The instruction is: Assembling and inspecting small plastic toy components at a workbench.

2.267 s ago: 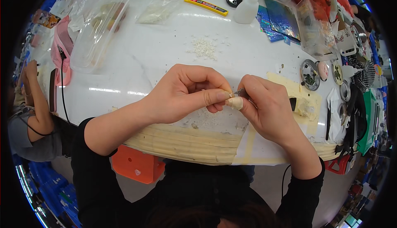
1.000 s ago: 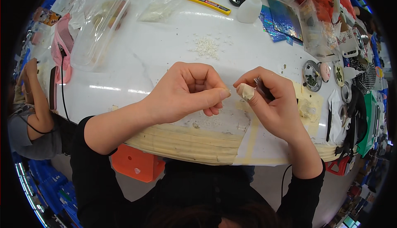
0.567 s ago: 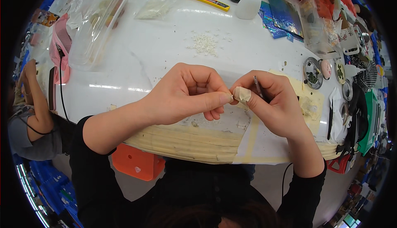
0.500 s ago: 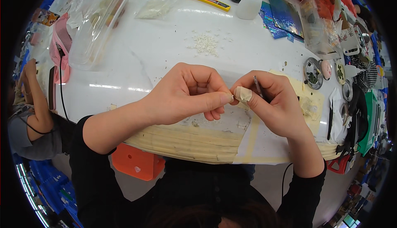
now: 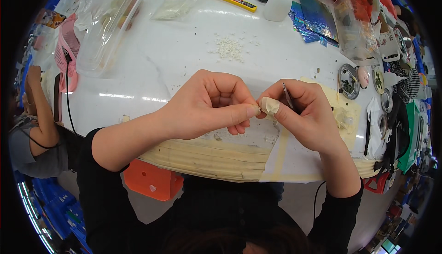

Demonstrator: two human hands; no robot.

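My left hand (image 5: 212, 104) is closed in a pinch, thumb against index finger. Whatever sits between those fingertips is too small to make out. Touching it at the tips is my right hand (image 5: 306, 116), also pinched, with a strip of pale tape (image 5: 270, 106) wrapped round the thumb. A slim metal tool that looks like tweezers (image 5: 287, 95) is tucked in the right hand, its pointed end sticking up between thumb and fingers. Beyond both hands, a scatter of tiny white pieces (image 5: 229, 48) lies on the white table (image 5: 179, 42).
A yellow utility knife (image 5: 231, 1) and a white squeeze bottle (image 5: 278, 6) lie at the back. Clear plastic containers (image 5: 108, 33) stand far left. A round metal dish (image 5: 348, 81) with dark bits is at right. At left, another person's arm (image 5: 43, 116) shows.
The tool in my right hand has turned slightly, its tip tilting a little. My hands otherwise stay in the same place, fingertips together.
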